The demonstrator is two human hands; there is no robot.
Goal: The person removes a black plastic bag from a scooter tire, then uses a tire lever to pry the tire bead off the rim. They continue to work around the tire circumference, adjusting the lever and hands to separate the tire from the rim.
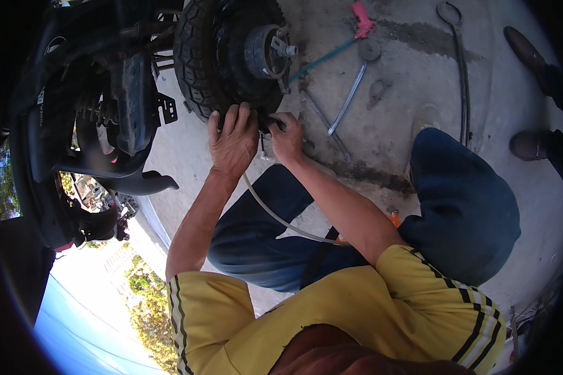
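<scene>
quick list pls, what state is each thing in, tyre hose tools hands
Tyre, around the hub, inflation unclear
Left hand, touching the tyre
Right hand, pinching a dark piece
Hose, bent in a curve
Shiny bar, lying on the ground
Dark bar, lying on the ground
Pink-handled tool, lying on the ground
Looped bar, lying down

The tyre [191, 69] is showing black, blocky tread. Right of it, a handle [362, 22] is showing pink and a rod [325, 60] teal; below the tyre, trousers [463, 200] are showing dark blue, a shirt [319, 300] yellow with black-and-white stripes [483, 331].
</scene>
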